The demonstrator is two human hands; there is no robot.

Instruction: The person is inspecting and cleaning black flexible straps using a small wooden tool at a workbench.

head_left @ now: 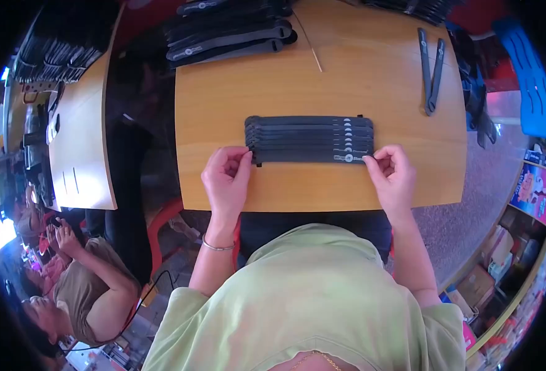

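Observation:
Several dark grey straps (298, 139) with rounded ends and pale printing lie across the table in front of me. They overlap like shingles, the nearest showing its full width. My left hand (226, 179) is closed, thumb and forefinger pinching the left end of the nearest strap. At its right end, my right hand (393, 176) pinches the corner in the same way. Small black tabs stick out at the row's near left and far right corners. My fingertips partly hide the strap's ends.
Stacked dark straps (230, 37) sit at the table's far left. Two loose straps (434, 74) form a V at the right. A thin stick (310, 43) lies at the back. Left, a person (93, 290) sits by another table (84, 148). Shelves with boxes (477, 287) stand right.

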